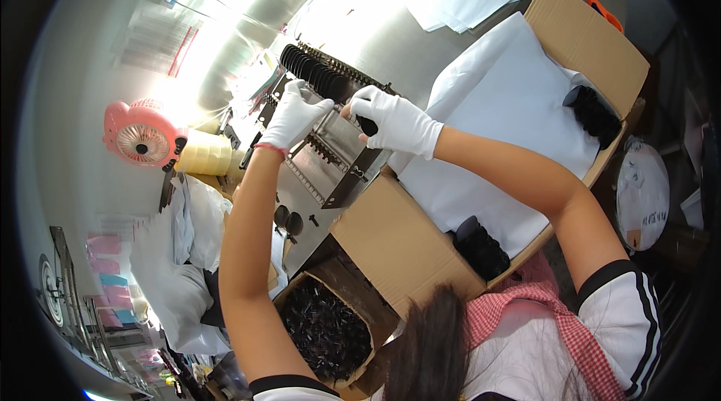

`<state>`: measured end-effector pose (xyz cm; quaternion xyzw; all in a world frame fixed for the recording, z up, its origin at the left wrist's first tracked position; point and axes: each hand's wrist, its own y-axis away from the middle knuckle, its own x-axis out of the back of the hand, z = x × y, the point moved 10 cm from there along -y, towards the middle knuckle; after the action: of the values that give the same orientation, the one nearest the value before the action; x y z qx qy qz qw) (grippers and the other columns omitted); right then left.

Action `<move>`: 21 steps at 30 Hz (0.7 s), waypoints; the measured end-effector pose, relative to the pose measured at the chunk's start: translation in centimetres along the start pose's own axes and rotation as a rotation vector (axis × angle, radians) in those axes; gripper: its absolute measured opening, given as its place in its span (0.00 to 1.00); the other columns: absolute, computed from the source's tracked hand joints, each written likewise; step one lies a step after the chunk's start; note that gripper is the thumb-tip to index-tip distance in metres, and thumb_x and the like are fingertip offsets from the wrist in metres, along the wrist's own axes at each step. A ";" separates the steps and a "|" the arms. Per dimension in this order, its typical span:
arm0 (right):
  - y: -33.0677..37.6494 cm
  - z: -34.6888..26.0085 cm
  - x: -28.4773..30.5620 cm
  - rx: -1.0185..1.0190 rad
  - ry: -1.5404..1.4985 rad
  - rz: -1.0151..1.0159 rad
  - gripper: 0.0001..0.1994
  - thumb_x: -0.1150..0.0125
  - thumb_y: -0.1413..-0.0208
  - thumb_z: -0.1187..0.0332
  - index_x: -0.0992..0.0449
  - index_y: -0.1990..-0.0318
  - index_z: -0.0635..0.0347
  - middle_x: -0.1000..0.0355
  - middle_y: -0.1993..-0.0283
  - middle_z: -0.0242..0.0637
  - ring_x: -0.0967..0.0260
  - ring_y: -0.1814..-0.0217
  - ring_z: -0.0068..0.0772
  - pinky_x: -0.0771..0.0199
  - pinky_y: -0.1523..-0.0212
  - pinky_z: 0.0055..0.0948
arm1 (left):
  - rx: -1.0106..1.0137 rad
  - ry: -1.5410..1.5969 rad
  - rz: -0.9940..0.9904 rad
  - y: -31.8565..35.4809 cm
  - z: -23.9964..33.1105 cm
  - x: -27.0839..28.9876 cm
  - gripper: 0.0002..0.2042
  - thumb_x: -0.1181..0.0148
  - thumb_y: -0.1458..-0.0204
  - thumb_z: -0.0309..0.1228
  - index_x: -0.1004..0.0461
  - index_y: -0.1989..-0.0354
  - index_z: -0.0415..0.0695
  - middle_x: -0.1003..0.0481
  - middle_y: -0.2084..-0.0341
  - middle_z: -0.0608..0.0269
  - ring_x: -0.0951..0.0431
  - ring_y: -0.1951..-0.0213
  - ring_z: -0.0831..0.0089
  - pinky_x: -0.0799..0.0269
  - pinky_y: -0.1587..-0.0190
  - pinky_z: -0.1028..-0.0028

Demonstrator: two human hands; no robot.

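Both gloved hands meet over a metal rack [330,149] that stands tilted on the steel desk [420,48], just past the near cardboard box. The left hand [294,117] closes its grip on the rack's upper bar; the right hand [394,122] pinches a small black part [367,125] at the bar's 3 o'clock end, fingers narrow around it. A row of black discs [315,70] already stands along the rack's far rail at 12 o'clock.

The main risk, as I judge it, is the pinched part slipping — cotton gloves give little feel — and dropping between the rack's toothed bars or onto the desk. Pressing hard on the bar could also tip the leaning rack and shake the seated discs loose.

Room is tight. At 5 o'clock a flap of the open cardboard box [405,251] (lined with white paper, black pieces stacked in its corners) butts against the rack's foot, so the right forearm has to stay high. At 9 o'clock stand a roll of tape [204,153] and a pink fan [143,134], near the left elbow's swing. Two loose black discs [287,219] lie at 7 o'clock, and a small box of black scraps [327,330] sits close to the body.
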<state>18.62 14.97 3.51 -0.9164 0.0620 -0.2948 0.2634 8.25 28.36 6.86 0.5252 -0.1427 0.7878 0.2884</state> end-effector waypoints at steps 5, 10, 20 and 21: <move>-1.0 1.4 -1.4 0.048 0.046 -0.135 0.20 0.32 0.57 0.62 0.25 0.52 0.47 0.28 0.56 0.42 0.26 0.57 0.45 0.23 0.54 0.39 | 0.045 -0.010 0.099 -5.3 -1.9 -2.7 0.35 0.30 0.55 0.47 0.32 0.50 0.27 0.22 0.60 0.44 0.20 0.56 0.57 0.26 0.50 0.66; -1.7 1.9 -0.6 0.085 0.003 -0.239 0.19 0.32 0.56 0.61 0.27 0.54 0.48 0.27 0.60 0.39 0.26 0.57 0.44 0.24 0.54 0.38 | 0.195 0.259 0.006 -6.3 0.7 -4.9 0.19 0.38 0.49 0.35 0.31 0.59 0.28 0.22 0.66 0.45 0.19 0.64 0.59 0.23 0.63 0.64; -1.6 2.7 0.5 -0.109 -0.151 0.113 0.28 0.27 0.57 0.63 0.29 0.47 0.57 0.28 0.52 0.43 0.30 0.47 0.47 0.28 0.44 0.37 | 0.282 -0.435 -0.047 -3.2 1.3 -2.5 0.19 0.50 0.46 0.34 0.34 0.50 0.34 0.21 0.64 0.37 0.19 0.59 0.47 0.25 0.55 0.58; -1.6 2.9 0.4 -0.160 -0.192 0.154 0.30 0.26 0.58 0.63 0.30 0.46 0.58 0.29 0.52 0.44 0.31 0.46 0.48 0.29 0.42 0.37 | 0.262 -0.330 -0.050 -2.3 0.9 -2.3 0.19 0.50 0.46 0.35 0.33 0.51 0.33 0.21 0.65 0.39 0.19 0.59 0.48 0.26 0.55 0.58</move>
<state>20.50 17.51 2.55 -0.9511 0.1298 -0.1787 0.2159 10.98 28.97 4.99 0.6834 -0.0715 0.6955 0.2099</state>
